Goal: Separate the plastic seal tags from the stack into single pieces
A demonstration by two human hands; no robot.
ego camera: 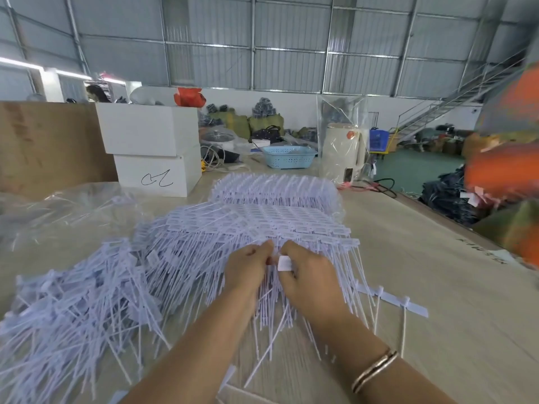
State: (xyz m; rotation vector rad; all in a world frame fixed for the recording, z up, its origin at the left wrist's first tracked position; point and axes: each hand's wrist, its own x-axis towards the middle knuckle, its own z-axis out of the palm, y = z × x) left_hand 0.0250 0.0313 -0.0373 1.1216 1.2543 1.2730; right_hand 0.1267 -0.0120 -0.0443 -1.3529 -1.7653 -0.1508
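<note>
While both hands' fingers (267,249) are pinching one light, springy white plastic seal tag (284,263) atop the stack (262,220), its flat head is offering the surest grip.

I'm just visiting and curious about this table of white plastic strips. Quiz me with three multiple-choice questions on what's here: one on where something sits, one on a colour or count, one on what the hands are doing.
1. Where is the blue plastic basket?
A. At the table's far end, left of the cream kettle
B. On top of the white boxes
C. Under the person's wrists

2. How many white boxes are stacked?
A. One
B. Two
C. Four

3. What are the hands doing?
A. Resting flat, apart
B. The left hand and right hand meet over the stack of seal tags, the right pinching a white tag head
C. Lifting the basket

Answers: 1 A, the basket stands beyond the tags beside the kettle. 2 B, one box sits on another. 3 B, curled fingertips meet at the white piece.
</note>
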